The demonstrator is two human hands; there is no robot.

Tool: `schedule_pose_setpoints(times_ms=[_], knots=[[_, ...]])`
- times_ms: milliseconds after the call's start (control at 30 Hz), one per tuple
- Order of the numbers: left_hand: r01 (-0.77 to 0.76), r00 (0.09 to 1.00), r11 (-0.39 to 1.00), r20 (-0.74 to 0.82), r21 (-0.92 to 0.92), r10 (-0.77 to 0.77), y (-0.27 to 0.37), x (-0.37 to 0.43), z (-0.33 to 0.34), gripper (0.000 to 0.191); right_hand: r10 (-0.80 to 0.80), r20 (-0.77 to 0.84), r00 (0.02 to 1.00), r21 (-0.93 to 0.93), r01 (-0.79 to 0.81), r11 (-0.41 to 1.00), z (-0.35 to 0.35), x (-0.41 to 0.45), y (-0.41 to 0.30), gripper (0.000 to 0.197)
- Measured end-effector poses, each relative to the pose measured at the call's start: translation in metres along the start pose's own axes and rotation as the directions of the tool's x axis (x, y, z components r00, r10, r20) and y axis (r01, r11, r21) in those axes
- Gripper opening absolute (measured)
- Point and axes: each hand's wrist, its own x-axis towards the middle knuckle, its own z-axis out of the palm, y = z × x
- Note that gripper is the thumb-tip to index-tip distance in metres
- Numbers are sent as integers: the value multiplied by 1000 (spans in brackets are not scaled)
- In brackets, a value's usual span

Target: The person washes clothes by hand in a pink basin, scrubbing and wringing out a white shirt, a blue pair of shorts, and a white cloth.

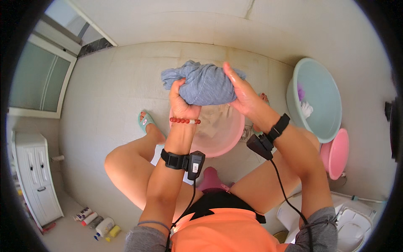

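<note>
A bunched blue-grey cloth (207, 83) is held up between my two hands, over a pink plastic basin (234, 143). My left hand (182, 102) grips its left side from below, the thumb on top. My right hand (242, 93) presses on its right end, thumb up and the palm wet-looking. Most of the fingers are hidden under or behind the cloth. In the basin, cloudy water (209, 143) and pale beige cloth (212, 123) show below my hands. A red bead bracelet and a strapped black device are on my left forearm; a similar device is on the right.
A large pale green tub (324, 100) with purple and white items leans by the right wall, near another pink basin (338, 154). A floor drain (245, 134) lies beside the basin. At left stand a white cabinet (39, 182) and several bottles (104, 226).
</note>
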Motion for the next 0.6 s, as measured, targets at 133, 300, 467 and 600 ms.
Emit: schedule_pose_setpoints(times_ms=[133,300,467,600], knots=[[-119,988,979,115,165,101,4,-3,-7,37,27,-139,990,28,-23,999,1,12,9,47],[-171,985,848,118,502,128,24,-16,5,37,154,-136,979,49,-149,988,14,24,17,37],[-287,948,642,306,711,84,41,-27,37,38,224,-63,973,9,-224,975,20,34,11,25],[-302,931,453,361,839,-48,45,-37,58,34,250,-47,967,-57,-253,966,34,27,1,19]])
